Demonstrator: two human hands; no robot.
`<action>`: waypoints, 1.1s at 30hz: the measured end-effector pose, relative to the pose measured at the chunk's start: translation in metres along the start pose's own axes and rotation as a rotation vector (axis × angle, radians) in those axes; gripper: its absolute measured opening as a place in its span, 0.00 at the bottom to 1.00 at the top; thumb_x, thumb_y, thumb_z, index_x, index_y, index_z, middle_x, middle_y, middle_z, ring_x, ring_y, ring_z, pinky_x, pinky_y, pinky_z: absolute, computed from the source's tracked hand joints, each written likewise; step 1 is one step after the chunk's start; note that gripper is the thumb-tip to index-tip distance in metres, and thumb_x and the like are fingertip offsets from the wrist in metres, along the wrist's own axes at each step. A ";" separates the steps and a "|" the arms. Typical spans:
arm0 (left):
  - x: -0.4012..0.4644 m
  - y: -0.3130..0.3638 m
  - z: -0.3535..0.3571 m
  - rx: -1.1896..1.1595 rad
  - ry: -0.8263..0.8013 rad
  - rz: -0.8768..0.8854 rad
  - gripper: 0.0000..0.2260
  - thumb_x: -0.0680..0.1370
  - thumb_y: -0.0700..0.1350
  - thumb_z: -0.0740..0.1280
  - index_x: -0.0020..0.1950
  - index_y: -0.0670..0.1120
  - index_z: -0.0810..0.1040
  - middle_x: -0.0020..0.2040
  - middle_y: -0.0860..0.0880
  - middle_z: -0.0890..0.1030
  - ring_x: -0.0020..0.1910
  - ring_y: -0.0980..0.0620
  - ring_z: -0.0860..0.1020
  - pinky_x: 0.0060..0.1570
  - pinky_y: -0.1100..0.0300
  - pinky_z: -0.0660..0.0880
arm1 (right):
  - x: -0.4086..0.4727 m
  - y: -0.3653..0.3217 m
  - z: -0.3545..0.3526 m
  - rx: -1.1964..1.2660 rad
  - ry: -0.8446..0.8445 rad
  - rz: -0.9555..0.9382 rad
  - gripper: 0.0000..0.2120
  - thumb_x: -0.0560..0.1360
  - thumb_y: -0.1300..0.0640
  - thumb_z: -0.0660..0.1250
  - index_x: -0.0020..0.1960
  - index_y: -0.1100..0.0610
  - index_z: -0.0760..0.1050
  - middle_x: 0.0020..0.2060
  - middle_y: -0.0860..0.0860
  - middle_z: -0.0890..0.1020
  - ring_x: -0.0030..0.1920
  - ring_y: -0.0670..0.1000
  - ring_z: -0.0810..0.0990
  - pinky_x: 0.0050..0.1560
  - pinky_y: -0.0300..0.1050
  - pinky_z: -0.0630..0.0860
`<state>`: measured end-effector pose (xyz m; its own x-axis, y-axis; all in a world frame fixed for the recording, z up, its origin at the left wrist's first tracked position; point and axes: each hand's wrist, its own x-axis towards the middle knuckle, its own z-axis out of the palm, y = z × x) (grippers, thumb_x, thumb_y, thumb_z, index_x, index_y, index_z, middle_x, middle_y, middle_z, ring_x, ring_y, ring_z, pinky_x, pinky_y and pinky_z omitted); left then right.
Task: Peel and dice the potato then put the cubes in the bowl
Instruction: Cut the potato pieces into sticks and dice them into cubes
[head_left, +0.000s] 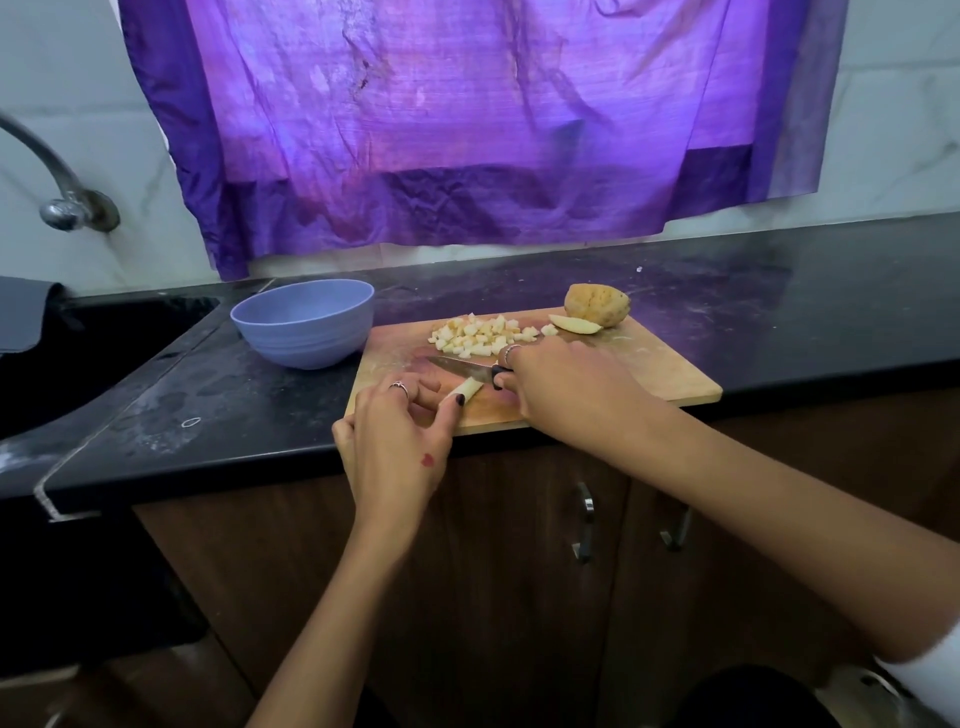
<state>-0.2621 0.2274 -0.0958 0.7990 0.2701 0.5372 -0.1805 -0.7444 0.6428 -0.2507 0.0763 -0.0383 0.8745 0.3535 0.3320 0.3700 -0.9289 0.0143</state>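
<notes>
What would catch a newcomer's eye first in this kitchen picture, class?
The glowing purple curtain on the back wall draws the eye first. Below it, on the wooden board, the right hand holds a knife while the left hand steadies a potato strip. A pile of cubes lies behind, beside the blue bowl.

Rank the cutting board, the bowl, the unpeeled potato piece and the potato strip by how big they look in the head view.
1. cutting board
2. bowl
3. unpeeled potato piece
4. potato strip under the left hand

The strip lies nearer the camera yet looks smallest, so the order seems safe.
</notes>
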 end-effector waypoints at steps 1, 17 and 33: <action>0.000 0.000 0.000 0.001 0.006 -0.001 0.08 0.75 0.53 0.69 0.38 0.53 0.78 0.47 0.57 0.79 0.51 0.56 0.74 0.50 0.58 0.55 | 0.001 0.000 0.000 -0.001 -0.011 0.002 0.13 0.82 0.50 0.57 0.61 0.54 0.74 0.49 0.54 0.76 0.47 0.55 0.77 0.42 0.46 0.69; -0.001 0.003 0.001 0.013 0.017 -0.004 0.07 0.75 0.52 0.70 0.39 0.53 0.77 0.48 0.57 0.79 0.50 0.56 0.73 0.49 0.58 0.55 | -0.028 0.010 -0.006 0.044 0.111 0.032 0.15 0.82 0.47 0.55 0.62 0.53 0.74 0.50 0.54 0.80 0.50 0.55 0.79 0.39 0.44 0.67; 0.000 0.001 0.002 0.027 0.028 0.012 0.09 0.75 0.54 0.69 0.39 0.52 0.78 0.48 0.57 0.78 0.50 0.57 0.71 0.51 0.58 0.56 | -0.007 0.005 -0.001 0.064 -0.006 -0.002 0.14 0.82 0.48 0.56 0.59 0.54 0.75 0.42 0.52 0.72 0.40 0.52 0.72 0.39 0.45 0.67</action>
<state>-0.2613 0.2254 -0.0962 0.7803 0.2777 0.5603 -0.1741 -0.7641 0.6212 -0.2552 0.0688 -0.0394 0.8755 0.3563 0.3263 0.3910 -0.9193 -0.0451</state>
